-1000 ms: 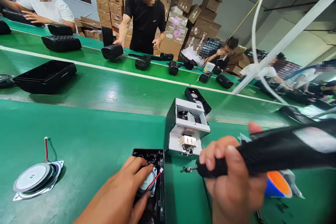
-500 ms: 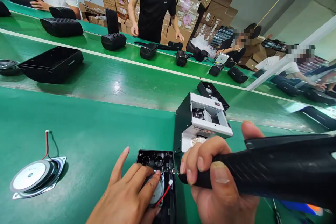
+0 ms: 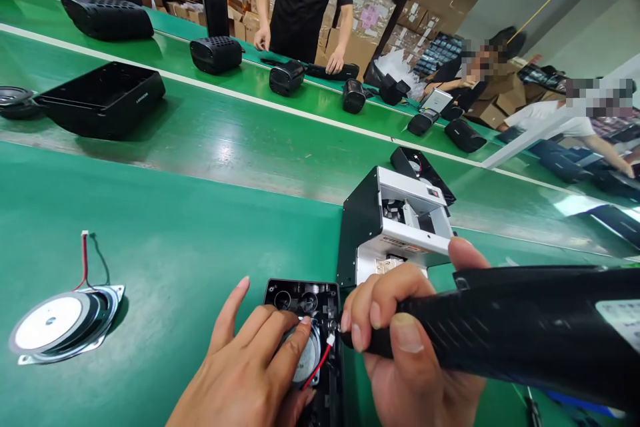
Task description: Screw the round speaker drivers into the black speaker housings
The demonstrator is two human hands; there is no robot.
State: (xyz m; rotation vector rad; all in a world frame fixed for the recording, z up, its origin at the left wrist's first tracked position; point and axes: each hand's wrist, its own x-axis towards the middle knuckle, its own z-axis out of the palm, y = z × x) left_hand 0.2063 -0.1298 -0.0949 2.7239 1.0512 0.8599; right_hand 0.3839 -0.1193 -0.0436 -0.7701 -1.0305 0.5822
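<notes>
My left hand [image 3: 253, 360] presses a round speaker driver [image 3: 309, 357] into a black speaker housing [image 3: 328, 300], index finger and thumb at the driver's near and far sides and the little finger sticking out. A red wire with a white plug [image 3: 331, 340] lies over the driver's right edge. In my right hand [image 3: 405, 333] is a black electric screwdriver [image 3: 510, 327], lying nearly level and gripped close to its front end. Its tip meets the housing beside the driver's upper right corner; a small metal bit or screw shows there, too small to tell which.
A screw feeder [image 3: 367, 227] stands just behind my hands. Another speaker driver [image 3: 55, 327] lies at the left. Beyond, on the green conveyor, sit an open black housing [image 3: 107, 103] and several black speakers [image 3: 215, 55]. A co-worker in black [image 3: 313, 3] stands across.
The view has shifted slightly, moving the background up. My hands keep their hold, with the screwdriver tip still at the driver's corner. The co-worker's hand has come down onto a black item.
</notes>
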